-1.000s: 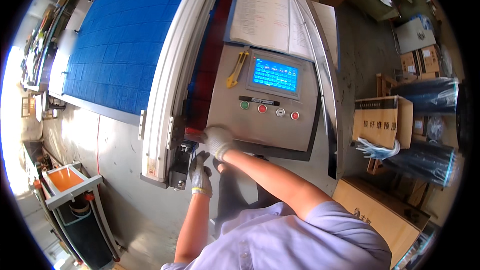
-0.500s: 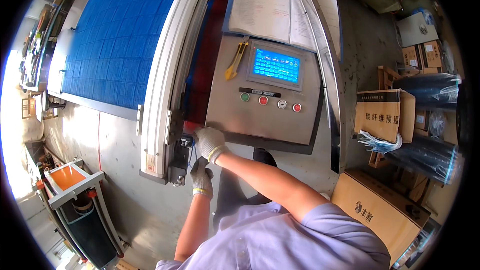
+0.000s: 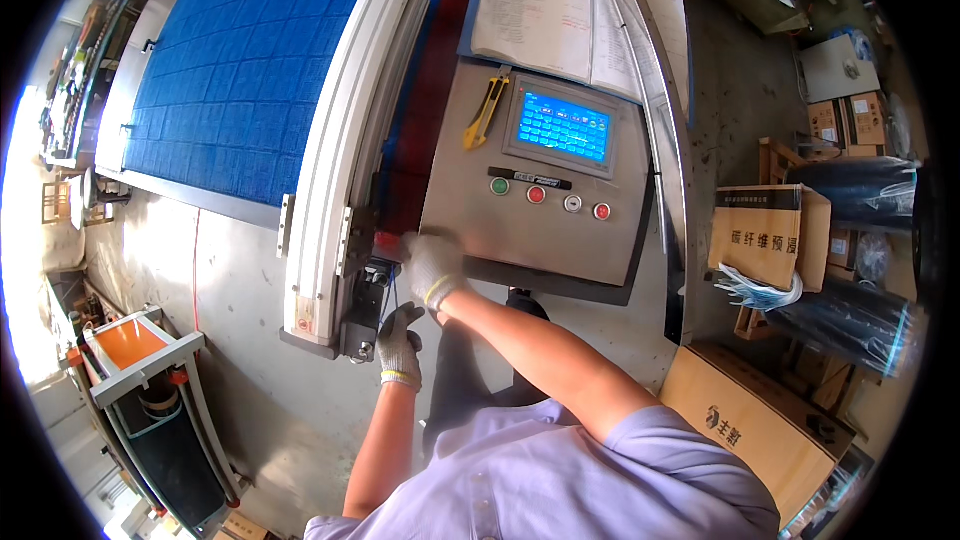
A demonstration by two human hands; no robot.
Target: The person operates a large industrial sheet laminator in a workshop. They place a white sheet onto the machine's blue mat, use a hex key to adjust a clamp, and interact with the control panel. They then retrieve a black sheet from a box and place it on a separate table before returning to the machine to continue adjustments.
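Left hand [image 3: 398, 340]: gloved, just beside the dark bracket [image 3: 360, 328] at the near end of the white rail [image 3: 335, 160]. Whether its grip is closed on anything cannot be told. Right hand [image 3: 433, 262]: gloved, blurred, at the near left corner of the steel control panel [image 3: 530, 250]; the state of its grip also cannot be told. A thin blue cord [image 3: 393, 290] shows beside the bracket, between the two hands; contact is not certain. Yellow cutter [image 3: 485, 115] lies on the panel, well apart from both hands. Judgement on handling: work in small movements, avoid tugging the cord, keep glove fabric out of the bracket's gaps and forearms off the round buttons [image 3: 536, 196]
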